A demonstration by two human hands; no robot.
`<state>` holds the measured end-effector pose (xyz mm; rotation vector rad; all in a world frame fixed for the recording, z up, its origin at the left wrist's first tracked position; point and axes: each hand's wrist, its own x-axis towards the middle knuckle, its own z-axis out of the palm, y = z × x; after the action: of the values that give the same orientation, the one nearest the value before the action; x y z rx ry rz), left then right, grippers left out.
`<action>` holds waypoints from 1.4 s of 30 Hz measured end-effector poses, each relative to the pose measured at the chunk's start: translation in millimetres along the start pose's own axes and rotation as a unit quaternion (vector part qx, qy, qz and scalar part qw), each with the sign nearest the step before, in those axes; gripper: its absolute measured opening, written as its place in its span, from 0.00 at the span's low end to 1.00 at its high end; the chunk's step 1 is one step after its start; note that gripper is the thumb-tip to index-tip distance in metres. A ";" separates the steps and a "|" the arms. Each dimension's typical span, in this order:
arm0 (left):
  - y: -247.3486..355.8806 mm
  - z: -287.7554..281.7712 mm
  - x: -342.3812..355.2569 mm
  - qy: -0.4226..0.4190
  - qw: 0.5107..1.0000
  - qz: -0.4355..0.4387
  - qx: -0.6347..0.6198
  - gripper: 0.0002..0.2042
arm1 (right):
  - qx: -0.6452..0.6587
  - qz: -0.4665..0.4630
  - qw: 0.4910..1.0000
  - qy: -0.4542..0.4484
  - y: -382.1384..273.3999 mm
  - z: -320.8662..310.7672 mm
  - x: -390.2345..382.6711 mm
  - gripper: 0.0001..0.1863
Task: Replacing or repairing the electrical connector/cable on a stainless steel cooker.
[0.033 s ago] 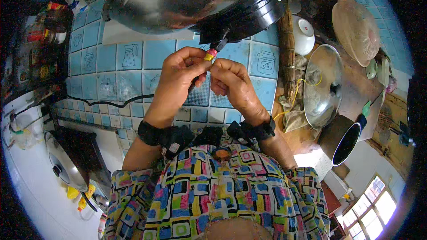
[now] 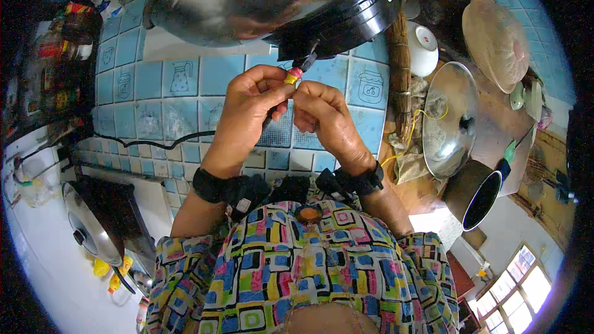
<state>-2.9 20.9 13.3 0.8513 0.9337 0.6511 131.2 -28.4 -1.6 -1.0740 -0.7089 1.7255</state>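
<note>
A large metal pan [image 2: 210, 6] on a round black base [image 2: 346, 25] fills the top of the view, like an electric wok. From the base's near edge sticks a black plug [image 2: 304, 62]. Directly below it is a small pink-and-yellow piece [image 2: 293, 76], perhaps a wrapping; its kind is unclear. My left hand [image 2: 253, 99] pinches that piece between thumb and fingers. Close beside it my right hand [image 2: 325, 114] is closed, thumb against curled forefinger; whatever it grips is hidden. A black cord [image 2: 167, 145] runs in from the left and passes behind my left hand.
Blue tiles [image 2: 148, 80] cover the counter. On the right are a wooden post [image 2: 401, 86], a white bowl [image 2: 422, 49], a glass lid [image 2: 448, 120], a dark pot [image 2: 473, 195] and a woven basket [image 2: 495, 43]. Another lid [image 2: 93, 226] is at lower left, jars [image 2: 77, 31] at upper left.
</note>
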 end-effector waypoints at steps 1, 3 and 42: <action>-0.4 -0.1 -0.2 0.001 1.000 0.000 0.000 0.08 | 0.001 0.001 1.000 -0.001 -0.6 1.1 -0.4 0.12; -1.8 -0.6 0.4 0.004 1.000 0.001 -0.005 0.08 | 0.023 0.008 1.000 0.001 -1.6 2.4 -1.0 0.12; -25.1 5.8 1.0 0.061 0.945 0.266 0.177 0.08 | -0.387 -0.191 0.895 0.114 -18.6 11.5 4.5 0.11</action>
<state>5.6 6.8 -6.5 1.4238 0.9514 1.0277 127.8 -17.0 17.4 -1.5076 -1.4076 0.9466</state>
